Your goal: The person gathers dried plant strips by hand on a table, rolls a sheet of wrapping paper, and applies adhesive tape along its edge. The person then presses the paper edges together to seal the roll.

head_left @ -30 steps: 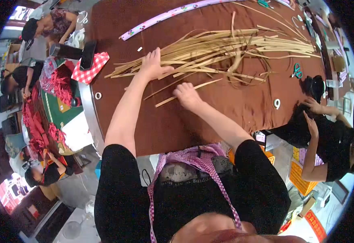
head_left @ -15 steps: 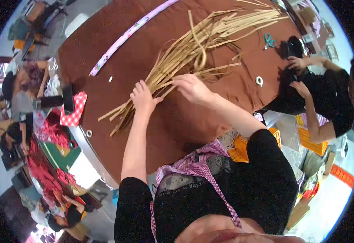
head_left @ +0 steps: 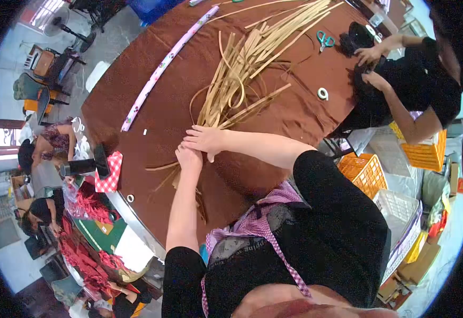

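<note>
A bundle of tan strips (head_left: 237,79) runs across the brown cloth (head_left: 162,106), spreading toward the far right, with loose ends below my wrists. My left hand (head_left: 189,157) is wrapped round the near part of the bundle. Against it lies my right hand (head_left: 206,141), its fingers reaching over the strips and the left hand's fingers; whether it grips them is hard to tell. One strip forms a loop just beyond the hands. To the left lies a long white patterned roll (head_left: 169,58).
Teal scissors (head_left: 325,40) and a white tape roll (head_left: 322,94) lie to the right. A co-worker's hands (head_left: 372,66) handle black material there. At the left edge are a red checked cloth (head_left: 109,174) and a dark phone (head_left: 100,161). Orange crates (head_left: 363,175) stand at lower right.
The view has turned, and the bundle now points more away from me. My left hand has closed round its near part. My right hand has come over from the strips to meet it.
</note>
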Demonstrator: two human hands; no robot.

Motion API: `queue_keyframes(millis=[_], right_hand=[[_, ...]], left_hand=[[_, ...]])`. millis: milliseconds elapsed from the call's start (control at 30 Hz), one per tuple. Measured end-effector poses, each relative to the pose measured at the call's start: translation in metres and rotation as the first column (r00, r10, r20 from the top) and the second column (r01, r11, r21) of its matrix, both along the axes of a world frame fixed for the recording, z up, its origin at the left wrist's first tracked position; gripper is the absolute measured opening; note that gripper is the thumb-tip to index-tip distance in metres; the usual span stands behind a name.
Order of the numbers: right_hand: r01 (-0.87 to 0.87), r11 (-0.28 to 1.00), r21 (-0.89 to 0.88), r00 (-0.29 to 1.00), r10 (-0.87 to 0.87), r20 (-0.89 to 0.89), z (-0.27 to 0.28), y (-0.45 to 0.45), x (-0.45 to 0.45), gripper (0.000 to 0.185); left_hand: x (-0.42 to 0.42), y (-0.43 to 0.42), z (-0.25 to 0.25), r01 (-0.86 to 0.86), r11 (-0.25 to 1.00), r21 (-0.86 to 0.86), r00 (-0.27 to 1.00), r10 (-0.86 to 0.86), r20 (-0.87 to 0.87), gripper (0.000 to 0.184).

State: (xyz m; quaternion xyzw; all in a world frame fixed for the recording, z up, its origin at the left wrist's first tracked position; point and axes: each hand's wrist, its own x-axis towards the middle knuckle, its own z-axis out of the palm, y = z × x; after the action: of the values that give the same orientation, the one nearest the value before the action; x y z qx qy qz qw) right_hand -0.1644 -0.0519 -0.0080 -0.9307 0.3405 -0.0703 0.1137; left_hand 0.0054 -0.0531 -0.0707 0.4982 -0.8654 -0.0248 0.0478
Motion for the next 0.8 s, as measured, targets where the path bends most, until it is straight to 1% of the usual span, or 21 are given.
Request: queue_keyframes(millis=[33, 67, 100, 133, 200, 233, 267, 300, 367, 400, 433, 467, 500, 533, 567, 600, 633, 667, 700, 767, 800], right_hand=[[0.006, 1.0, -0.009, 1.0, -0.006, 0.002, -0.009, 0.002, 0.003, 0.111], [0.02, 1.0, 0.011, 1.0, -0.02, -0.021, -0.017, 0.004, 0.006, 0.109], [0.037, 0.999, 0.032, 0.998, -0.036, -0.043, -0.024, 0.006, 0.01, 0.108], [0.072, 0.997, -0.014, 0.997, -0.071, 0.019, -0.026, 0.012, 0.009, 0.1], [0.116, 0.992, -0.039, 0.993, -0.116, 0.013, -0.028, 0.019, 0.018, 0.095], [0.148, 0.988, -0.049, 0.989, -0.148, 0.008, -0.033, 0.024, 0.023, 0.09], [0.166, 0.973, -0.16, 0.984, -0.152, 0.097, -0.038, 0.029, 0.027, 0.082], [0.174, 0.971, -0.167, 0.982, -0.159, 0.098, -0.031, 0.033, 0.033, 0.082], [0.194, 0.972, -0.134, 0.977, -0.179, 0.113, -0.012, 0.032, 0.054, 0.07], [0.205, 0.946, -0.249, 0.97, -0.162, 0.181, -0.008, 0.026, 0.066, 0.052], [0.205, 0.936, -0.286, 0.978, -0.183, 0.102, 0.004, 0.015, 0.081, 0.031], [0.177, 0.956, -0.235, 0.978, -0.145, 0.148, 0.034, 0.005, 0.088, 0.017], [0.143, 0.958, -0.25, 0.974, -0.091, 0.208, 0.057, -0.007, 0.098, 0.014], [0.161, 0.961, -0.223, 0.963, -0.103, 0.25, 0.068, -0.03, 0.114, 0.015], [0.179, 0.954, -0.24, 0.935, -0.089, 0.344, 0.109, -0.032, 0.118, 0.017], [0.224, 0.927, -0.299, 0.943, -0.129, 0.307, 0.148, -0.032, 0.116, 0.017], [0.209, 0.967, -0.148, 0.913, -0.138, 0.384, 0.157, -0.053, 0.123, 0.019], [0.273, 0.96, -0.061, 0.861, -0.215, 0.461, 0.183, -0.048, 0.114, 0.022], [0.332, 0.939, -0.085, 0.842, -0.255, 0.475, 0.183, -0.063, 0.114, 0.025], [0.396, 0.914, 0.091, 0.68, -0.359, 0.64, 0.203, -0.057, 0.102, 0.026], [0.433, 0.897, 0.086, 0.635, -0.372, 0.678, 0.207, -0.054, 0.098, 0.028]], left_hand=[[0.002, 0.009, 0.005, -0.043, 0.998, 0.042, 0.997, 0.046, -0.059, 0.03], [0.003, 0.021, 0.009, -0.034, 0.999, 0.03, 0.999, 0.033, 0.034, 0.028], [0.007, 0.028, 0.011, -0.026, 0.999, 0.022, 0.999, 0.025, 0.037, 0.028], [0.009, 0.03, 0.013, -0.103, 0.989, 0.104, 0.995, 0.103, 0.007, 0.025], [0.011, 0.034, 0.021, -0.213, 0.953, 0.214, 0.976, 0.218, 0.0, 0.022], [0.014, 0.035, 0.026, -0.202, 0.958, 0.205, 0.978, 0.207, -0.002, 0.022], [0.021, 0.035, 0.032, -0.162, 0.944, 0.288, 0.987, 0.154, 0.047, 0.024], [0.029, 0.034, 0.036, -0.127, 0.92, 0.37, 0.991, 0.099, 0.094, 0.026], [0.049, 0.025, 0.059, -0.09, 0.924, 0.372, 0.992, 0.051, 0.113, 0.033], [0.053, 0.026, 0.097, -0.091, 0.931, 0.355, 0.993, 0.058, 0.104, 0.032], [0.066, 0.02, 0.121, -0.088, 0.948, 0.305, 0.986, 0.039, 0.164, 0.029], [0.077, 0.019, 0.16, 0.005, 0.978, 0.206, 0.982, -0.043, 0.182, 0.026], [0.083, 0.013, 0.197, -0.007, 0.992, 0.128, 0.95, -0.034, 0.31, 0.02], [0.101, 0.005, 0.224, 0.156, 0.987, 0.044, 0.967, -0.162, 0.195, 0.016], [0.114, -0.011, 0.244, 0.136, 0.986, -0.094, 0.931, -0.095, 0.352, 0.017], [0.108, -0.003, 0.293, 0.082, 0.992, -0.092, 0.976, -0.061, 0.208, 0.018], [0.118, -0.018, 0.313, 0.191, 0.916, -0.352, 0.905, -0.026, 0.424, 0.021], [0.098, 0.017, 0.365, 0.364, 0.722, -0.588, 0.877, -0.052, 0.478, 0.027], [0.092, 0.034, 0.389, 0.357, 0.606, -0.711, 0.93, -0.156, 0.333, 0.03], [0.098, 0.065, 0.39, 0.142, 0.833, -0.535, 0.983, -0.18, -0.019, 0.034], [0.106, 0.075, 0.376, 0.139, 0.963, -0.231, 0.967, -0.183, -0.179, 0.036]])
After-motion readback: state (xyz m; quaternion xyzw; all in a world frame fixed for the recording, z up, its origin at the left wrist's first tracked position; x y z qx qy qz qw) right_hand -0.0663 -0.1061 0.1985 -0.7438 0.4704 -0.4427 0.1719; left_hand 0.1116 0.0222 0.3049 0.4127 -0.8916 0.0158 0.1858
